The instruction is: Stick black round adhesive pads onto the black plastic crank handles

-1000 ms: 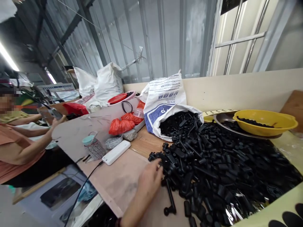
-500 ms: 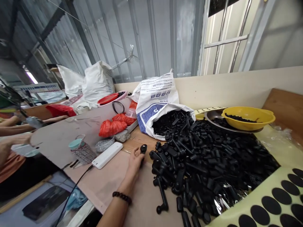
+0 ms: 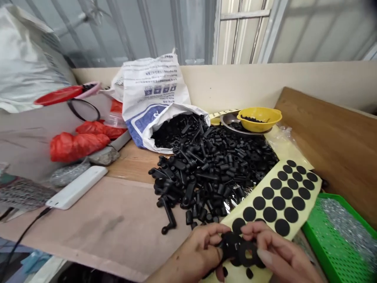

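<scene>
Low in the view my left hand [image 3: 200, 251] is closed around a dark black plastic part [image 3: 229, 245], mostly hidden by the fingers. Close on its right, my right hand [image 3: 277, 249] pinches a flat black disc [image 3: 246, 254] with a small square hole, held by or against the black part; whether they are joined I cannot tell. Under both hands lies a yellow backing sheet [image 3: 290, 212] with rows of round black pads. Just beyond spreads a pile of black plastic parts [image 3: 206, 169], with one crank-shaped handle [image 3: 168, 216] at its near left edge.
A white woven sack [image 3: 159, 78] spills black parts. Behind the pile, a yellow bowl [image 3: 259, 122] sits on a metal dish [image 3: 231, 124]. At right stands a green basket [image 3: 321, 236] of small shiny pieces. A white power bank [image 3: 79, 188] with cable and red bags [image 3: 78, 145] lie left.
The view has swung right and down. My left hand has come from the pile's left side, with a black part, to the yellow sheet. My right hand now shows, pinching the disc.
</scene>
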`<state>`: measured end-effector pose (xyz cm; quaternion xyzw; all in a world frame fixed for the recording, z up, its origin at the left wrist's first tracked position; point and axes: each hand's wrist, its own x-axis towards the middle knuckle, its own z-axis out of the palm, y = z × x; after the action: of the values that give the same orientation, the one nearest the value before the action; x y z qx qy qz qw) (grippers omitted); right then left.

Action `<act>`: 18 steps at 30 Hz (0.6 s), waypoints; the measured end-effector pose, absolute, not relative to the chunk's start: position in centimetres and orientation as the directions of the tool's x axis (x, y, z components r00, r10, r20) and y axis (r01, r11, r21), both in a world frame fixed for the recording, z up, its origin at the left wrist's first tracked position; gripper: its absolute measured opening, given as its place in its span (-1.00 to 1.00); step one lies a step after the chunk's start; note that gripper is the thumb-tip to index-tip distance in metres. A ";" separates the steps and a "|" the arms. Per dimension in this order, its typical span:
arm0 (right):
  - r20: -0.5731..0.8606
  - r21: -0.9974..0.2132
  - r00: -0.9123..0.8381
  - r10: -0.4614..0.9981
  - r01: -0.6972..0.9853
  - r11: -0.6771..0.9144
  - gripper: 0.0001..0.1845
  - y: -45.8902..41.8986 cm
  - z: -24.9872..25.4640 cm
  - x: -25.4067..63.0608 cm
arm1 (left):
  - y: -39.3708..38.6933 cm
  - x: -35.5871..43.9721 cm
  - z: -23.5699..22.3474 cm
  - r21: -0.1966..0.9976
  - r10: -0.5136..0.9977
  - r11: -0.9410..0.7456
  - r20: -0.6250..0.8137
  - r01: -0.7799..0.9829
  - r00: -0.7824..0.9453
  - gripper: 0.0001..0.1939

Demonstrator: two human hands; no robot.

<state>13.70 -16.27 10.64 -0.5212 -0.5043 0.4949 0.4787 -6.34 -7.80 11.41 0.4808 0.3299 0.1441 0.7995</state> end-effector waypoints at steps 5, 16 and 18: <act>-0.159 -0.986 0.063 0.985 -0.051 -0.156 -0.81 -16.8 10.7 12.8 | -7.7 -6.0 12.6 0.886 0.518 0.446 -0.369 0.125 0.772 -0.61; -0.279 -0.955 0.128 0.952 -0.144 -0.260 -0.80 -16.2 11.4 11.7 | -8.1 -6.5 11.9 0.928 0.519 0.334 -0.326 0.164 0.790 -0.59; -0.268 -0.954 0.131 0.954 -0.170 -0.245 -0.75 -16.1 11.5 11.7 | -8.1 -6.5 11.9 0.928 0.523 0.331 -0.330 0.170 0.786 -0.60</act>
<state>11.66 -16.09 11.47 -0.5581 -0.3513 0.5577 0.5042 -6.50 -8.10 11.87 0.5665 0.3056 0.1166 0.7563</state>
